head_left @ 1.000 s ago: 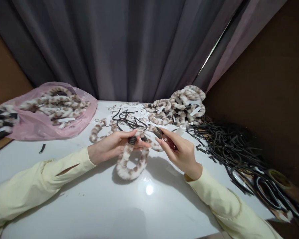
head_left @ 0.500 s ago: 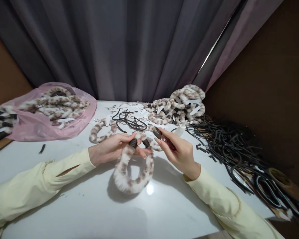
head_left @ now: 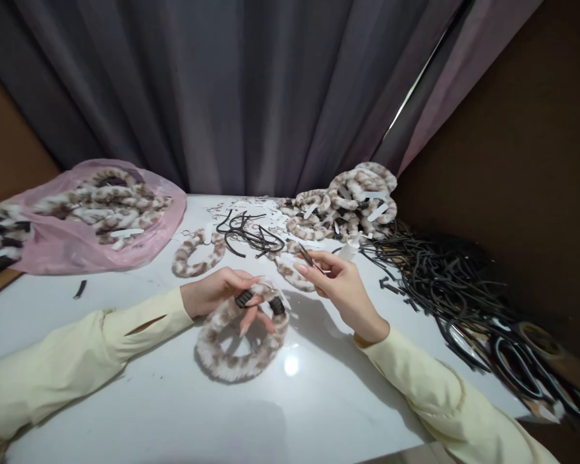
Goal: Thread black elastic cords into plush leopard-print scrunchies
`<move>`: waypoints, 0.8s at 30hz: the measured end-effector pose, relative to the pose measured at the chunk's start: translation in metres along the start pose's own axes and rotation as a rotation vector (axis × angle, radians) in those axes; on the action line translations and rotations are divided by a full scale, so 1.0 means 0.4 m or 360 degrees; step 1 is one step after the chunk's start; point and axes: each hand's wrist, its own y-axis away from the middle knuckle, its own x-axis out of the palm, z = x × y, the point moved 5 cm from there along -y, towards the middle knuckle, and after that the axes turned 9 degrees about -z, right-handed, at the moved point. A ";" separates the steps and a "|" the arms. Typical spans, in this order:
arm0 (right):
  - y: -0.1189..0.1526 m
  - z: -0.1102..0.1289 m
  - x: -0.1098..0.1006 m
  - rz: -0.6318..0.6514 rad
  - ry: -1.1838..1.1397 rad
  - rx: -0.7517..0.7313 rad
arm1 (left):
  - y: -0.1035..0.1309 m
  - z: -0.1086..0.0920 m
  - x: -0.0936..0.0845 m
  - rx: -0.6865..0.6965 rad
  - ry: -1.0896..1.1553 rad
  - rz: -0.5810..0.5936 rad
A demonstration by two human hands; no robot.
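A furry white and brown ring [head_left: 241, 364] with two black wrapped bands hangs low over the table in the middle. My left hand [head_left: 227, 290] grips its upper left part at the black band, some fingers reaching through the opening. To the right, my right hand [head_left: 336, 277] is closed round a small dark tool [head_left: 310, 258], thin tip pointing up and left; it does not touch the ring. Another furry ring [head_left: 292, 274] lies just behind the tool, and one more [head_left: 198, 254] lies behind my left hand.
A pink bag [head_left: 164, 241] of furry rings is at the left. Black cords [head_left: 251, 235] lie centrally, near a pile of furry rings [head_left: 362, 200]. Tangled black cords [head_left: 444, 277] cover the right side of the white table [head_left: 174, 412]. A short black piece [head_left: 80, 289] lies at left.
My left hand has moved the furry ring down and to the left, turning it. My right hand and the tool have stayed nearly in place, now farther from the ring.
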 end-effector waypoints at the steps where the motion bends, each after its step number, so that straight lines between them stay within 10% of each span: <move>1: 0.002 -0.003 0.006 0.0056 -0.0003 0.0039 | -0.003 0.008 -0.010 -0.0007 0.0042 0.0023; 9: 0.043 -0.069 0.084 0.0734 -0.0069 0.0359 | -0.022 0.030 -0.054 0.0039 0.0122 -0.0067; 15: 0.041 -0.093 0.090 0.0763 -0.0176 0.0540 | 0.026 -0.025 -0.021 0.0052 -0.0329 -0.0211; 21: 0.038 -0.090 0.088 0.0738 0.0025 0.0538 | 0.271 -0.128 0.012 0.0063 -0.0953 -0.0823; 24: 0.035 -0.093 0.088 0.0718 0.0209 0.0520 | 0.476 -0.182 0.000 0.0276 -0.1195 -0.1491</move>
